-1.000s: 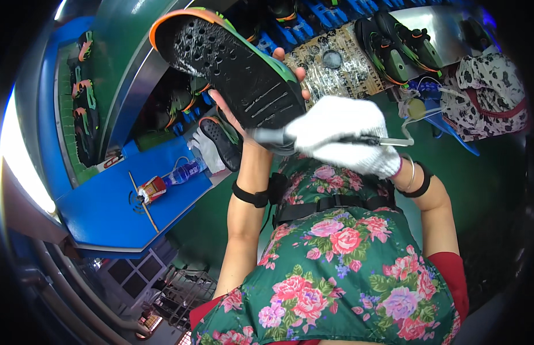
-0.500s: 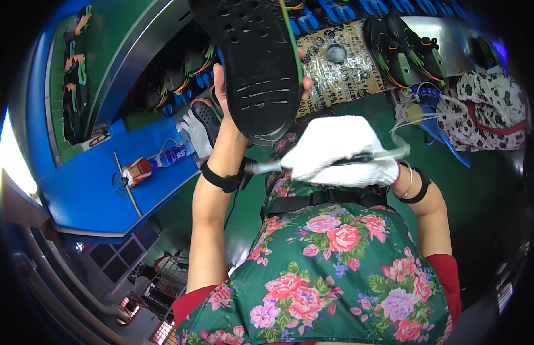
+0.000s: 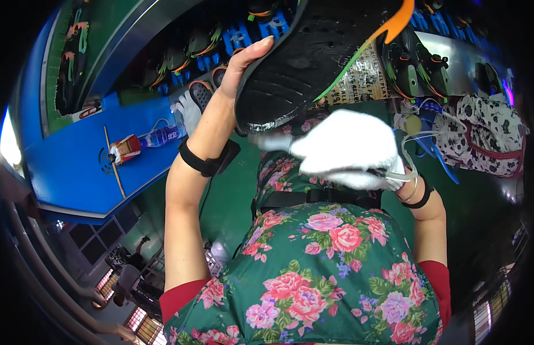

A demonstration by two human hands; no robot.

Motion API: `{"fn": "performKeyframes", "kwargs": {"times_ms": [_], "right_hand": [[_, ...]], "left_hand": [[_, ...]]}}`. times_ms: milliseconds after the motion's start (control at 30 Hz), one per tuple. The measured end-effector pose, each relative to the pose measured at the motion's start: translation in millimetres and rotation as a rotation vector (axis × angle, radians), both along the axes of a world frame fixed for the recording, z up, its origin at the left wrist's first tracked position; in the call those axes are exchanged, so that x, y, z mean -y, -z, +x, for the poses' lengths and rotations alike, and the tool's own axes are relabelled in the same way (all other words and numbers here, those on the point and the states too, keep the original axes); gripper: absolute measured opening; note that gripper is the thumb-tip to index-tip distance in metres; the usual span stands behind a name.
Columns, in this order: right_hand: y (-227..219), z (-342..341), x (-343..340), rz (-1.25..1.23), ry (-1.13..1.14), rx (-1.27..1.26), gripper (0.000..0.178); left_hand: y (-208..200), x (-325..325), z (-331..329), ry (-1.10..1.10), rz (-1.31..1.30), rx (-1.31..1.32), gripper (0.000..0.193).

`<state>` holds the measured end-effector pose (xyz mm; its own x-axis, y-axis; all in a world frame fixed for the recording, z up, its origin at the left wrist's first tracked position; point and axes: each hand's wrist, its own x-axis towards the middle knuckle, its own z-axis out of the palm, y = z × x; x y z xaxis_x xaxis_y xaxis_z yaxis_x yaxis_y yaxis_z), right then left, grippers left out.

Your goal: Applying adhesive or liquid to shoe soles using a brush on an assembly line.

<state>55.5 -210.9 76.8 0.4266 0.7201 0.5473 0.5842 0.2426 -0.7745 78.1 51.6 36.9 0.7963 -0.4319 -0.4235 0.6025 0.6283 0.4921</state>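
Observation:
A black shoe (image 3: 296, 75) with a green and orange edge is held up before me, its bottom side turned toward me. That surface is glossy and wet-looking, with small holes and grooves. My left hand (image 3: 238, 69) grips it from the left side, fingers partly hidden behind it. My right hand (image 3: 347, 149), in a white glove, is closed round a brush (image 3: 275, 142) whose blurred tip is close to the shoe's near end; I cannot tell whether they touch. A pale thin tube (image 3: 413, 167) runs by the glove at the wrist.
On the left, a blue table (image 3: 66, 178) bears a plastic bottle (image 3: 163, 136), a red box (image 3: 126, 149) and a stick (image 3: 114, 164). Shoes (image 3: 413, 66) stand on the line ahead, beside a tape-covered board (image 3: 362, 75). Patterned cloth (image 3: 479, 132) hangs at the right.
The shoe has shifted right and tilted, its toe end leaning right. My left arm has swung left at the elbow. The brush has stayed by the near end, slightly lower on the right side.

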Motion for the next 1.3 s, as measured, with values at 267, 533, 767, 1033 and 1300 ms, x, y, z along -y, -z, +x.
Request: {"fn": "performKeyframes", "kwargs": {"times_ms": [267, 533, 767, 1033, 1300], "right_hand": [[-3, 11, -5, -0.032, 0.006, 0.046, 0.029], [2, 23, -13, 0.019, 0.188, -0.508, 0.014], [-32, 61, -26, -0.041, 0.505, 0.167, 0.017], [-5, 44, 0, 0.396, 0.396, -0.855, 0.023], [68, 30, -29, 0.303, 0.382, -1.131, 0.023]], "left_hand": [[-7, -4, 8, 0.026, -0.217, -0.039, 0.042], [8, 7, -15, -0.167, -0.379, -0.046, 0.065], [8, 19, -62, -0.151, -0.467, 0.027, 0.073], [-67, -102, -22, -0.116, -0.356, 0.778, 0.131], [-103, -235, 56, -1.182, -0.493, 0.400, 0.087]]}}
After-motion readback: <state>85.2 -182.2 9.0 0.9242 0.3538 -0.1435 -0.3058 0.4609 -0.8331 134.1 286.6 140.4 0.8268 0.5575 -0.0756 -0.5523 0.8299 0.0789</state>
